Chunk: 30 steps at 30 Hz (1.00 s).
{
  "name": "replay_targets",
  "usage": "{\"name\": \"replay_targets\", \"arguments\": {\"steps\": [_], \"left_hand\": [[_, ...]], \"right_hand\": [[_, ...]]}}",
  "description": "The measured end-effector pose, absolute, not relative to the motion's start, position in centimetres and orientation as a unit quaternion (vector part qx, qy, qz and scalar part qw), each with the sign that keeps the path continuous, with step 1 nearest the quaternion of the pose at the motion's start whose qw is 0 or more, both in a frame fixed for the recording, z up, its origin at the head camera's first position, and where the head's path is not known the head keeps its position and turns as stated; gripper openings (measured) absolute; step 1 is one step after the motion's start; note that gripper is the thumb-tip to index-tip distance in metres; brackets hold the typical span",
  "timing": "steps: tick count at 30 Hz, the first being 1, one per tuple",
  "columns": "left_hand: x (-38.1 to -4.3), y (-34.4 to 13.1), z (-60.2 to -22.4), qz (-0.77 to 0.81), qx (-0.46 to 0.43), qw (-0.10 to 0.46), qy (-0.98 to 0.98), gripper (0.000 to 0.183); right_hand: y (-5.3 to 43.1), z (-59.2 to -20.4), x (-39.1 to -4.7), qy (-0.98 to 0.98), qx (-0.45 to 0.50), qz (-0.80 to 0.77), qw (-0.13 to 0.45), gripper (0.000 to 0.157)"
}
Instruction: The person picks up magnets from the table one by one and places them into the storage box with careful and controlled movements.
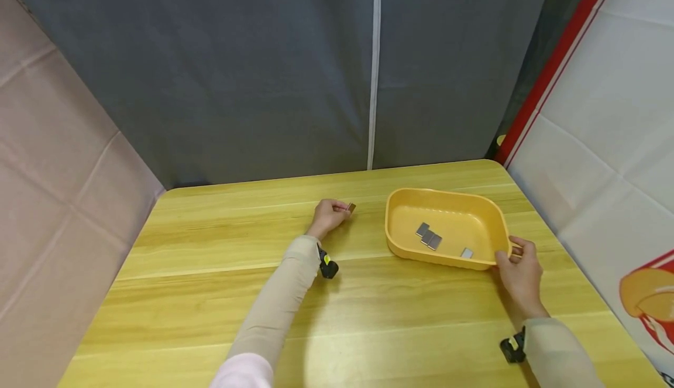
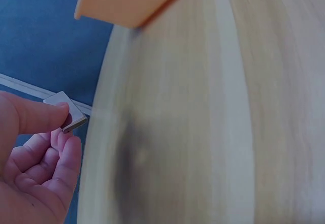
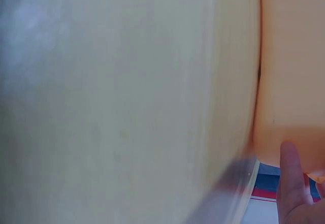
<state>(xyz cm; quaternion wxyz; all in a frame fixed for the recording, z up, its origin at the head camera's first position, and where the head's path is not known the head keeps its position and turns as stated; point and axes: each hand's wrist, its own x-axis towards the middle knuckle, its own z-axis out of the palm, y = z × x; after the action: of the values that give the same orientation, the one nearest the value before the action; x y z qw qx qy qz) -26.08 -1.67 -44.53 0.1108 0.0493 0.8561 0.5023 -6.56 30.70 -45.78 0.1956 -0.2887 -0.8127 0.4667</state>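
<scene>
Left of the tray and above the wooden table, my left hand (image 1: 327, 217) pinches a small flat metal block (image 2: 75, 121) between thumb and fingers. The block is rectangular, with shiny silvery faces in the left wrist view. My right hand (image 1: 521, 274) grips the near right corner of a yellow plastic tray (image 1: 439, 258), thumb on the front wall and fingers at the right side. Inside the tray, several similar metal blocks (image 1: 434, 241) lie grouped left of the middle, and one lone block (image 1: 467, 253) lies by the front wall.
The light wooden table (image 1: 210, 294) ends at a dark grey curtain (image 1: 263, 83) behind. A pinkish cloth wall (image 1: 58, 201) stands on the left. On the right hangs a white sheet (image 1: 595, 119) with a red border. Each wrist carries a small black camera.
</scene>
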Motion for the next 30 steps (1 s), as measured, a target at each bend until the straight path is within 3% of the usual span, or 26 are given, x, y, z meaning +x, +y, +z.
{"name": "replay_targets", "arguments": {"steps": [30], "left_hand": [[-24.3,1.9,-40.1,0.514,0.172,0.106,0.834,0.015]], "right_hand": [[30.6,-45.6,-6.5,-0.815,-0.289,0.463,0.194,0.044]]}}
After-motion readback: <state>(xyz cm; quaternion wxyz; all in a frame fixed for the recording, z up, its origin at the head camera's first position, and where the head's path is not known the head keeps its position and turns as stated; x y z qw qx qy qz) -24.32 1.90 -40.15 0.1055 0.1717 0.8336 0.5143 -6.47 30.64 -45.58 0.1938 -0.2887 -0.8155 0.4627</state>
